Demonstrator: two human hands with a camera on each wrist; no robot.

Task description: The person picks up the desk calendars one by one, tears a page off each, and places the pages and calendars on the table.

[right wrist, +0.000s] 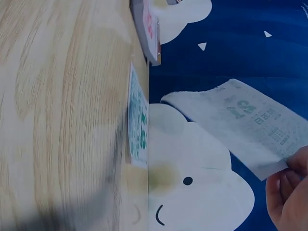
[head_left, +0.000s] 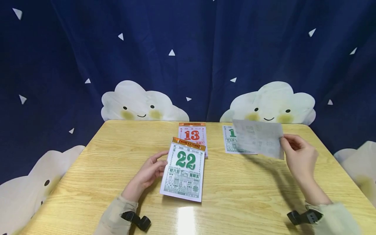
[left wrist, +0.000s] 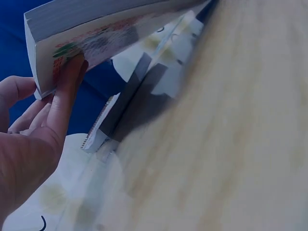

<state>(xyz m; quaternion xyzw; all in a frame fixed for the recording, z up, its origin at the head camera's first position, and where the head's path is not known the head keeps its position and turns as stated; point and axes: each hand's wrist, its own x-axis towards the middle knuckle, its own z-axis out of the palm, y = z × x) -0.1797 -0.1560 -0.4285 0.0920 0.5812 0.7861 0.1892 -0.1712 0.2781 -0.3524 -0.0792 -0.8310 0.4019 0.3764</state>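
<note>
My left hand [head_left: 151, 169] grips a thick tear-off calendar [head_left: 185, 176] by its left edge. A green 22 shows on its front, under an orange-and-black top strip. In the left wrist view, the pad's block of pages [left wrist: 96, 24] is tilted above the table, with fingers under it. My right hand [head_left: 301, 156] pinches a loose calendar page [head_left: 259, 138] at its edge, held up in the air. The page's pale back faces the head view; faint green print shows on it in the right wrist view.
A second calendar [head_left: 192, 134] with a red 13 lies at the table's back, partly behind the held one. Right of it lies a loose green-printed sheet [head_left: 230, 140], partly covered by the raised page in the head view. A dark blue cloud-patterned curtain [head_left: 202, 58] hangs behind the wooden table [head_left: 235, 195].
</note>
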